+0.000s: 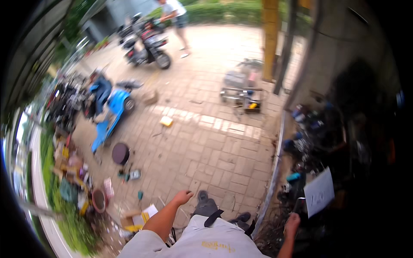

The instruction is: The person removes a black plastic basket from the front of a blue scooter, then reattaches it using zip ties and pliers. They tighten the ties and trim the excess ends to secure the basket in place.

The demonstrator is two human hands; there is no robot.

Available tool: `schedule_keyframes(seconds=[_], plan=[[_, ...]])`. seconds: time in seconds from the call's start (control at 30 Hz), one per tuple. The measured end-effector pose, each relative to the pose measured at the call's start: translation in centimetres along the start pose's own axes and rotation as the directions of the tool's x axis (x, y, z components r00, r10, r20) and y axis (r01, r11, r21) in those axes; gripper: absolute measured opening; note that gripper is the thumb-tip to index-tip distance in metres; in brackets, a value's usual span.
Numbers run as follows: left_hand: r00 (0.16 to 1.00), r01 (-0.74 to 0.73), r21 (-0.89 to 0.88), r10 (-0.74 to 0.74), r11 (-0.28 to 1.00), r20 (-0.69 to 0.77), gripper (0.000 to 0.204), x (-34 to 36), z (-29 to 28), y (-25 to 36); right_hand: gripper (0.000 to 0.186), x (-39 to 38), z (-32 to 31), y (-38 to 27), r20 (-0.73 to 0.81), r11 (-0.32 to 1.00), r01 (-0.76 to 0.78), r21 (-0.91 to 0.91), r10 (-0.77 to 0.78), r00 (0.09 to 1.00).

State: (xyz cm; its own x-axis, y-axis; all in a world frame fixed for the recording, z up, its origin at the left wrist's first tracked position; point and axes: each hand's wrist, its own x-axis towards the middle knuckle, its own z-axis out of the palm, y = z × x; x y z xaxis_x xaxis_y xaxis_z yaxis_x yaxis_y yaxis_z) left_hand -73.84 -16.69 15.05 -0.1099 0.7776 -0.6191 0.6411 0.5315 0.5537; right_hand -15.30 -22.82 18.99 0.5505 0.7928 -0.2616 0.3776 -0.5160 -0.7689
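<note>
Holding a thin tool [297,206], right hand [292,222] near white card [319,195], left hand [184,197] loosely open above paving [215,157]

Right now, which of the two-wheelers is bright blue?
The scooter nearest the round dark seat; the rest, including the motorbike beside another person, look mostly dark.

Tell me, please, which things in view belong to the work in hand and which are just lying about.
Likely in use:
thin object, blurred, apparently held in the right hand
(nothing visible in the left hand)

Apparently just lying or standing about:
dark round seat
blue scooter
reddish pot
small yellow-and-white item
</note>
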Motion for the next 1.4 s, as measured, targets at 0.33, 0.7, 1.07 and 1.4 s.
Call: schedule_keyframes(seconds=[0.33, 0.7, 1.07, 1.4], plan=[[0.675, 0.645, -0.449, -0.737, 0.619, -0.047, 0.052, -11.8, -4.4, -31.9, 0.019, 2.3, 36.6, -19.7, 0.666, 0.947, 0.266, -0.177, -0.084, 0.742], [0.559, 0.076, -0.932, -0.789, 0.354, -0.254, 0.034, -1.4, -23.6, -44.2, 0.032, 6.3, 61.2, -32.7, 0.746, 0.622, 0.616, -0.484, -0.075, 0.662], [0.704, 0.172, -0.935, -0.703, 0.309, -0.103, 0.029, 22.2, -53.8, -38.4, 0.035, 4.1, 101.8, -59.9, 0.861, 0.221, 0.832, -0.509, 0.125, 0.494], [0.58, 0.336, -0.941, -0.797, 0.044, 0.17, 0.028, 23.2, -61.1, -53.0, 0.032, -20.4, 134.4, -84.8, 0.934, 0.579, 0.784, 0.225, -0.356, -0.005]])
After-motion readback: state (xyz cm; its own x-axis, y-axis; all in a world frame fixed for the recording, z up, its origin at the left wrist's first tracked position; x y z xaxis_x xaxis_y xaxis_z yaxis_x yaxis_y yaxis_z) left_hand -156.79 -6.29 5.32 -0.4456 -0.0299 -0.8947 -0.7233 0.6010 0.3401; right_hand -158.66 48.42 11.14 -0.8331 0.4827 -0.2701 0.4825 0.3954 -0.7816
